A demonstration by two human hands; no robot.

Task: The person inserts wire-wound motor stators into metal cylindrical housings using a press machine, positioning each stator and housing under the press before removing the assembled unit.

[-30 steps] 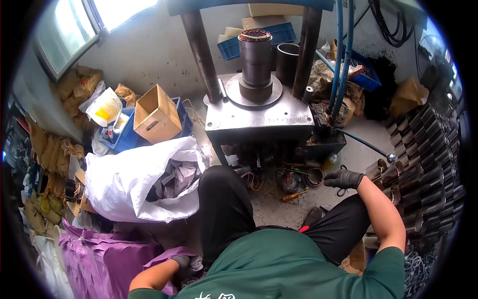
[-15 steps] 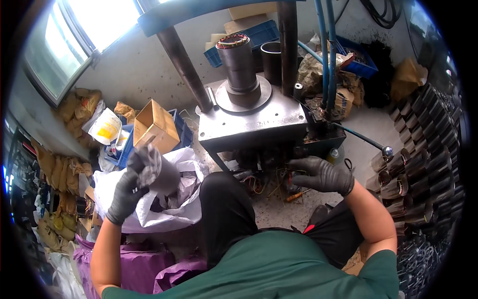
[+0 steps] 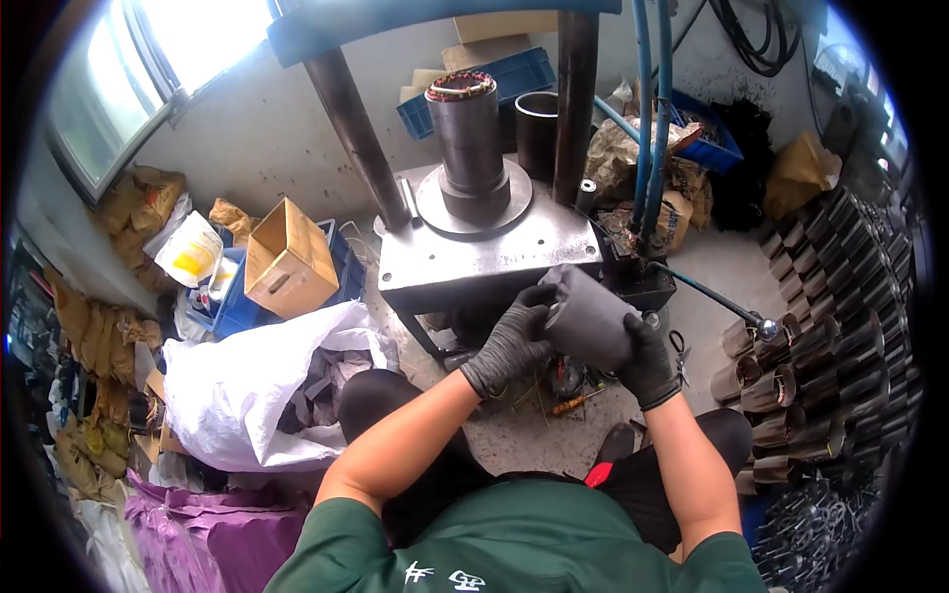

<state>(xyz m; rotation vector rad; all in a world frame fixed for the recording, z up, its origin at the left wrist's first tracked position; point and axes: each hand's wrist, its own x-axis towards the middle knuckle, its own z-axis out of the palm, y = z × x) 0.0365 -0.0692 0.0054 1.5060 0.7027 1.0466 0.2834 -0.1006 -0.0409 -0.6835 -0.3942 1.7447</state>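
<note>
In front of my lap I hold a dark grey cylinder [image 3: 590, 321] tilted on its side, with both gloved hands around it. My left hand [image 3: 511, 341] grips its left end, fingers curled at the rim. The opposite end is in my right hand [image 3: 649, 364], its fingers wrapped round the edge. Just beyond stands a press whose steel table [image 3: 415, 259] bears a round stepped base and an upright metal cylinder [image 3: 468, 133] with coloured windings at its top. An open white sack [image 3: 232, 395] of grey crumpled pieces lies at my left.
A wooden box [image 3: 289, 262] sits in a blue crate at the left. Stacked metal tubes [image 3: 830, 346] line the right side, near a lever with a ball end [image 3: 767, 329]. Scissors [image 3: 679, 354] and an orange-handled tool [image 3: 570, 405] lie on the floor. Purple sacking [image 3: 208, 539] is at lower left.
My left hand has carried the grey cylinder from over the white sack rightward to the middle. My right hand, open and holding nothing before, has closed on its other end.
</note>
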